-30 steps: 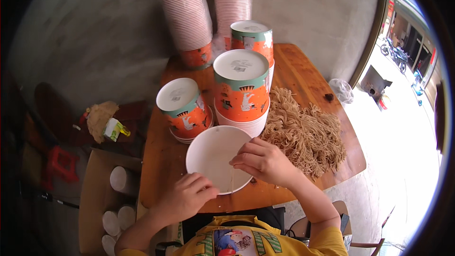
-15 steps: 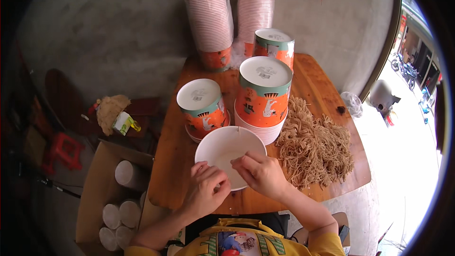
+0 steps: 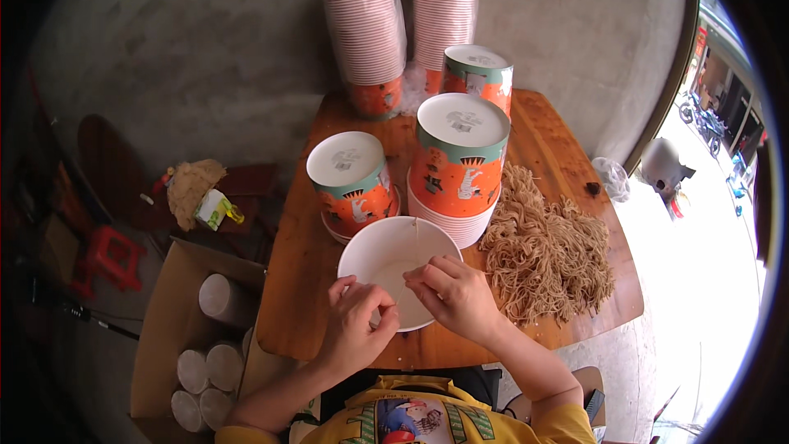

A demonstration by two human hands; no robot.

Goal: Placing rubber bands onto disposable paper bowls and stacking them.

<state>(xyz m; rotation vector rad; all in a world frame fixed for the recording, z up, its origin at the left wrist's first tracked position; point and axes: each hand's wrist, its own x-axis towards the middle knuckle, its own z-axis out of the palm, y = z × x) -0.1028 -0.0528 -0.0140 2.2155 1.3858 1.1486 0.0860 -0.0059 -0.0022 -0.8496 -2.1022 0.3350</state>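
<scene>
A white paper bucket (image 3: 367,258) stands upright at the table's near edge, its open mouth toward me. Over its near side, my left hand (image 3: 353,325) pinches a thin pale string, thumb against fingers. My right hand (image 3: 459,298) holds the same kind of string in a fingertip pinch, a little to the right and higher. A fine strand (image 3: 417,238) runs over the bucket's far rim down toward my right hand. To the right lies a heap of loose tan strings (image 3: 546,259). The strand between my hands is too thin to follow fully.
Upturned orange-and-green paper buckets stand beyond, a short stack (image 3: 352,177) at left and a taller stack (image 3: 459,168) at centre. Tall wrapped bucket stacks (image 3: 364,29) rest near the wall. A cardboard box (image 3: 158,325) with white cylinders sits on the floor, left of the wooden table (image 3: 292,312).
My right fingertips have shifted slightly, and the strand at the bucket's far rim shows more clearly. Both hands keep their pinch over the bucket. The view has tilted a little.
</scene>
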